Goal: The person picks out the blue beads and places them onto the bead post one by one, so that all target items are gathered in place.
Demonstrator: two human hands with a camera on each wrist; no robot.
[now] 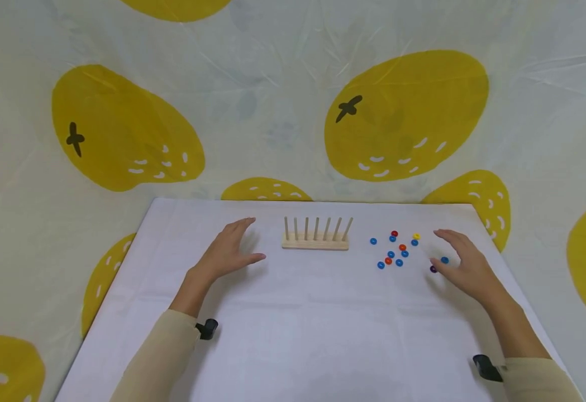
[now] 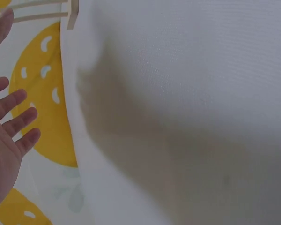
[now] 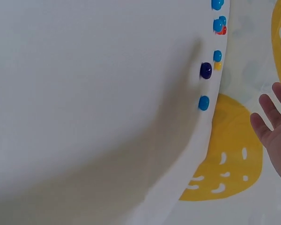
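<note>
My left hand (image 1: 222, 251) hovers above the white table to the left of a wooden peg rack (image 1: 315, 244), fingers and thumb spread with nothing between them. The rack has a row of several thin upright pegs, all bare, on a flat base; part of it shows in the left wrist view (image 2: 73, 14). On the right, small ring-shaped beads lie scattered: blue (image 1: 374, 241), red (image 1: 402, 247), yellow (image 1: 416, 237) and dark purple (image 1: 433, 269). Over their right edge, my right hand (image 1: 468, 271) is held with fingers apart, nearest the purple bead and a blue bead (image 1: 445, 260), holding nothing.
A white cloth covers the table (image 1: 303, 335), whose far edge meets a hanging white sheet (image 1: 272, 111) printed with yellow fruit. Each wrist carries a small black camera, one on the left (image 1: 207, 329) and one on the right (image 1: 487, 368). Both arms cast shadows on the cloth.
</note>
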